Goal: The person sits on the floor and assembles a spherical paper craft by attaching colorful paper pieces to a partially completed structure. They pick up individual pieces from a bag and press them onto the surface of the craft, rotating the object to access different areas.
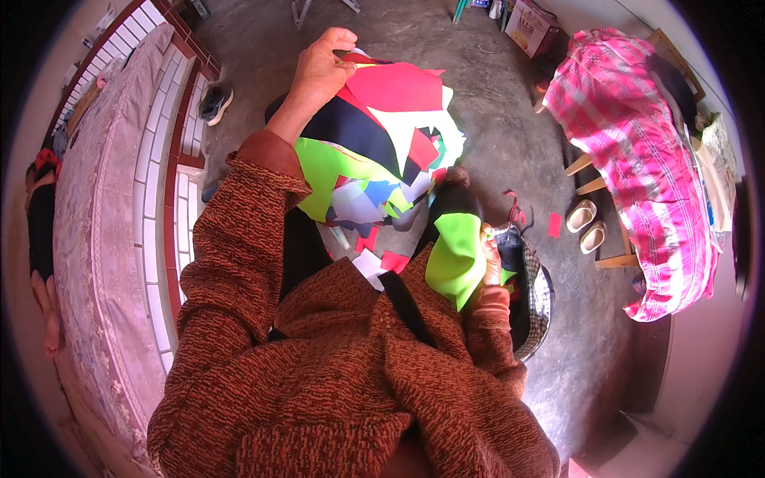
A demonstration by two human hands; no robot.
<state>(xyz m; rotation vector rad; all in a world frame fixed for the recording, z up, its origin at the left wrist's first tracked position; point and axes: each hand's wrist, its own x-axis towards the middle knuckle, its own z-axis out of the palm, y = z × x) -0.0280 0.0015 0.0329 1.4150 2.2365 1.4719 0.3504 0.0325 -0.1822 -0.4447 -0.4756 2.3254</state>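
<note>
A heap of cut fabric pieces in red, black, lime green and white (402,86) lies in front of me. At its far left edge is my left hand (323,68), fingers bent and closed; what they hold, if anything, is hidden. Lower down, over my right thigh, a lime green fabric piece (456,259) hangs in folds. My right hand (492,261) grips its right edge, beside an open checked bag (543,291) with dark contents. Grey, blue and white scraps (356,204) lie at the near side of the heap.
A bed with a pink cover (107,199) runs along the left, with a dark shoe (215,103) near it. On the right are a pink plaid cloth (629,159) over wooden furniture, and pale shoes (582,215). A cardboard box (531,28) stands far right.
</note>
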